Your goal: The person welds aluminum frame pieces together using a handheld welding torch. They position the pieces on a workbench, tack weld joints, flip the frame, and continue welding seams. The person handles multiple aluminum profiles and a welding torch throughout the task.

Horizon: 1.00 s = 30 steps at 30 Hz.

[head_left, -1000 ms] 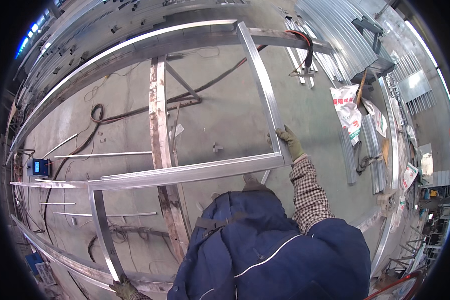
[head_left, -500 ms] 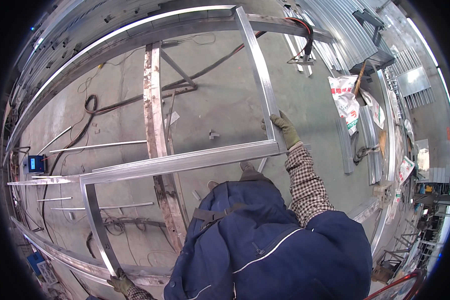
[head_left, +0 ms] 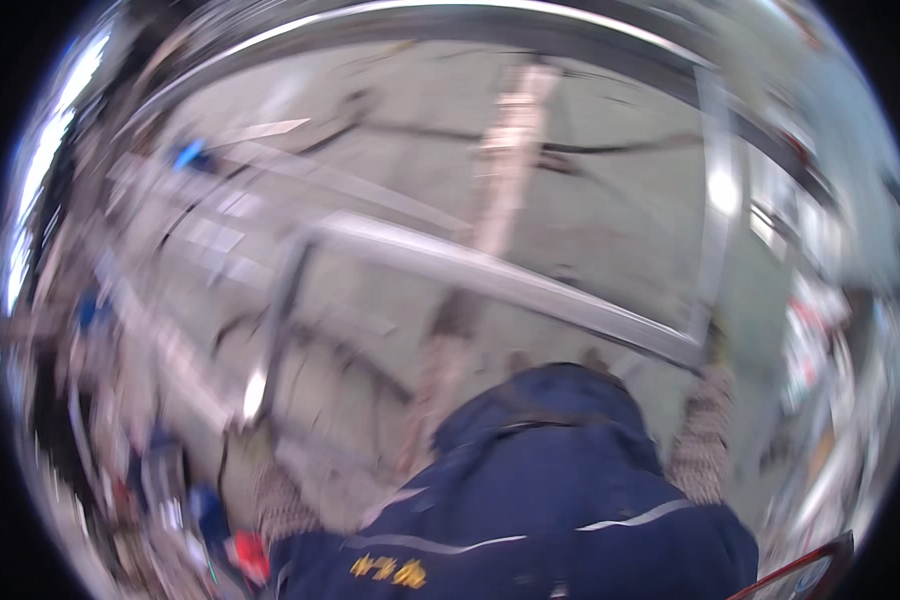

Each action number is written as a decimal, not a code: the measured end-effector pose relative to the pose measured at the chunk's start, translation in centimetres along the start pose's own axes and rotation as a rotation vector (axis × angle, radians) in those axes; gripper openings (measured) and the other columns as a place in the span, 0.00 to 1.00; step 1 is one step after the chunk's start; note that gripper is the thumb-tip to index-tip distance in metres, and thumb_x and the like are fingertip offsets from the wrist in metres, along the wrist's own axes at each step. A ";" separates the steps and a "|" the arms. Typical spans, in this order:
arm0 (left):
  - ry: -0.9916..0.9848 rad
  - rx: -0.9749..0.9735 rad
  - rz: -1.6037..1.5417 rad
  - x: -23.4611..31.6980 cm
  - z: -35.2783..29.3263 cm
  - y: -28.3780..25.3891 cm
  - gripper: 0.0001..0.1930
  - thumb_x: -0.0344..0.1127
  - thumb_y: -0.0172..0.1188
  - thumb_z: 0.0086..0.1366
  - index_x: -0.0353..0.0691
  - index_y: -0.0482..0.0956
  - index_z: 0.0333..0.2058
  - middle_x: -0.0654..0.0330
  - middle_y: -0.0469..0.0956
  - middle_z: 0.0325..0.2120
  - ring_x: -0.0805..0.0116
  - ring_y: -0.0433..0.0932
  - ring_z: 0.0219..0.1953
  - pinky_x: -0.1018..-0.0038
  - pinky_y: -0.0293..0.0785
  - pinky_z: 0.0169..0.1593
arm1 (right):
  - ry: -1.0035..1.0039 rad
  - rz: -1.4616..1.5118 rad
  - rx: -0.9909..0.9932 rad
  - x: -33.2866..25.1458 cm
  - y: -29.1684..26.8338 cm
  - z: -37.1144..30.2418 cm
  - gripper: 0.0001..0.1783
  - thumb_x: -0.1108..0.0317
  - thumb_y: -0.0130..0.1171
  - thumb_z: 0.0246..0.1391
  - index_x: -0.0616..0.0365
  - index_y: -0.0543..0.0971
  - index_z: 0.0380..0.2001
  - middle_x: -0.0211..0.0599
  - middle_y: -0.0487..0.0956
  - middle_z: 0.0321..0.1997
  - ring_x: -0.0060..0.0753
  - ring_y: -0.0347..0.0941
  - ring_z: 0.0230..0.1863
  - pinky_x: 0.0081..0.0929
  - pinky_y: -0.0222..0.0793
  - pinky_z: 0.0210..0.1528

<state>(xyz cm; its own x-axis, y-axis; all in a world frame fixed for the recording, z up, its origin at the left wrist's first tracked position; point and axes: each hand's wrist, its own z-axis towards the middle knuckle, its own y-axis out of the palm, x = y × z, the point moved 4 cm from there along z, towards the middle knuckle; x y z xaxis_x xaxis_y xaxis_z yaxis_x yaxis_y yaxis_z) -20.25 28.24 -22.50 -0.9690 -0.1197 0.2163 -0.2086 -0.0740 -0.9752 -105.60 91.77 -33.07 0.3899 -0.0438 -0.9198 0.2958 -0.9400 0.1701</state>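
Note:
A large welded frame of silver square metal tube (head_left: 510, 278) spans the view in front of me, blurred by motion. My right hand (head_left: 716, 345), in an olive glove, is closed on the frame's near right corner. Down at the left, my gloved left hand (head_left: 254, 440) grips the low end of the short tube that comes toward me from the long bar. Both arms are spread wide, in checked sleeves. The finger detail of both hands is smeared.
A rusty, pale-stained beam (head_left: 505, 170) runs underneath the frame, across the grey floor (head_left: 610, 220). Dark cables (head_left: 410, 132) trail over that floor. A blurred blue box (head_left: 192, 155) is at the far left. White sacks (head_left: 812, 330) lie at the right.
My view has swung to the left, so the frame and surroundings appear shifted right and tilted. Both hands stay at the same parts of the frame.

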 end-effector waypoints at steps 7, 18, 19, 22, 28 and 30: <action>-0.275 0.238 -0.642 -1.8 -3.6 3.5 0.70 0.53 0.88 0.49 0.29 0.51 0.80 0.39 0.65 0.75 0.45 0.65 0.77 0.59 0.63 0.79 | 0.025 0.097 -0.138 -0.1 -2.6 3.5 0.28 0.48 0.63 0.73 0.54 0.80 0.66 0.42 0.86 0.60 0.38 0.85 0.55 0.39 0.81 0.57; -0.213 0.053 -0.602 -12.4 1.5 8.5 0.32 0.59 0.54 0.81 0.35 0.82 0.64 0.48 0.87 0.54 0.50 0.85 0.54 0.60 0.81 0.56 | 0.034 -0.068 0.073 0.7 -1.7 2.1 0.29 0.46 0.52 0.80 0.58 0.78 0.68 0.41 0.85 0.59 0.42 0.83 0.58 0.43 0.75 0.68; -0.267 0.028 -0.690 -11.8 1.7 8.6 0.33 0.60 0.54 0.81 0.34 0.81 0.65 0.47 0.86 0.56 0.49 0.85 0.55 0.61 0.80 0.58 | 0.021 -0.135 0.204 0.1 -0.7 1.6 0.28 0.47 0.56 0.78 0.57 0.78 0.66 0.39 0.86 0.56 0.39 0.85 0.53 0.40 0.77 0.65; -0.650 -0.013 -1.161 -8.3 0.5 6.8 0.37 0.63 0.54 0.81 0.32 0.79 0.67 0.43 0.83 0.61 0.46 0.83 0.60 0.61 0.78 0.65 | -0.001 0.025 -0.105 -3.4 4.5 -1.5 0.39 0.51 0.72 0.67 0.51 0.68 0.73 0.42 0.84 0.52 0.38 0.85 0.44 0.39 0.86 0.42; -0.746 0.231 -0.345 -1.8 -2.9 0.5 0.44 0.66 0.61 0.76 0.26 0.75 0.69 0.37 0.79 0.65 0.45 0.81 0.64 0.61 0.75 0.71 | 0.072 0.036 0.015 -8.6 9.3 -4.6 0.40 0.58 0.70 0.70 0.47 0.64 0.80 0.38 0.84 0.48 0.34 0.85 0.42 0.35 0.84 0.40; -0.646 0.223 -0.318 -0.3 -4.0 0.5 0.44 0.66 0.61 0.76 0.26 0.75 0.69 0.37 0.79 0.65 0.45 0.81 0.64 0.61 0.75 0.71 | 0.085 0.011 0.043 -8.9 9.4 -4.7 0.40 0.58 0.70 0.70 0.47 0.65 0.80 0.37 0.84 0.48 0.33 0.85 0.42 0.34 0.84 0.40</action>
<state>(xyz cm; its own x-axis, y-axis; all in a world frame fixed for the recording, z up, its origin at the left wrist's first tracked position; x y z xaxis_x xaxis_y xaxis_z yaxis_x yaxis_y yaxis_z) -20.63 32.17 -23.19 -0.5819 -0.6108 0.5370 -0.3664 -0.3926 -0.8436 -102.19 84.89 -21.65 0.4657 -0.0268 -0.8845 0.2544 -0.9533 0.1628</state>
